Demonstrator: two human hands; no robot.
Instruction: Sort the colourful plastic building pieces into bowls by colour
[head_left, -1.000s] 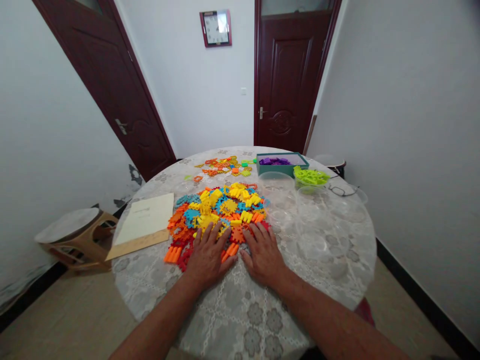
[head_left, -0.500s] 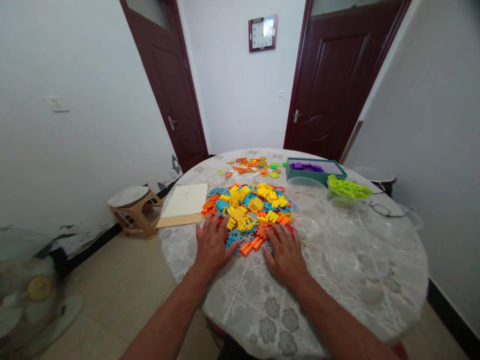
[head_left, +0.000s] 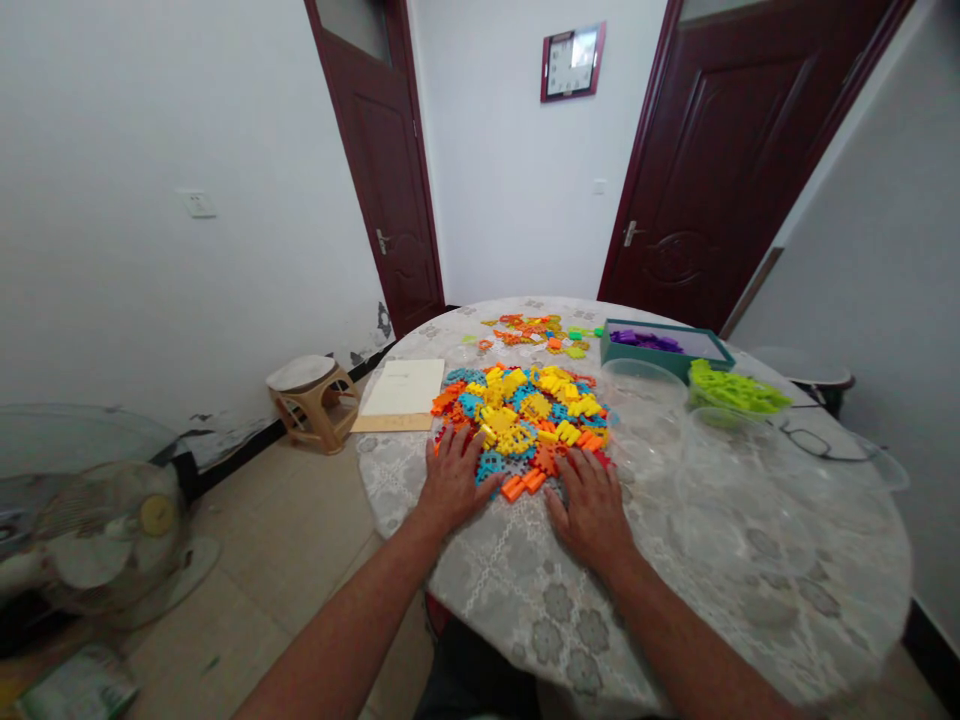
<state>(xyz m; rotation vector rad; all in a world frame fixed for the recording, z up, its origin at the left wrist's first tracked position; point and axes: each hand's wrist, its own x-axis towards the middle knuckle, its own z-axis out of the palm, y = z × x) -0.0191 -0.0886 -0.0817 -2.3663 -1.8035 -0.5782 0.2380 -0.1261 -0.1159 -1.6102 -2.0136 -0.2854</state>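
Observation:
A mixed pile of plastic building pieces [head_left: 534, 408], many gear-shaped, in yellow, blue, orange and red, lies on the round table. My left hand [head_left: 457, 475] rests at the pile's near left edge, fingers apart and stretched over the outer pieces. At the near right edge lies my right hand [head_left: 592, 500], its fingers also spread against the pieces. Neither hand grips anything. Orange tube-like pieces [head_left: 523, 486] lie between the two hands. The fingers cover some pieces beneath them.
Left of the pile are a pale sheet [head_left: 407, 385] and a wooden strip. Beyond it lie loose flat pieces [head_left: 536, 331]. To the right are a green box [head_left: 667, 358] with purple pieces, a clear bowl of lime-green pieces [head_left: 739, 388], clear containers [head_left: 643, 390] and glasses [head_left: 817, 440].
The view has turned left, so everything appears shifted right. My hands keep the same place against the pile, and the pieces look unmoved.

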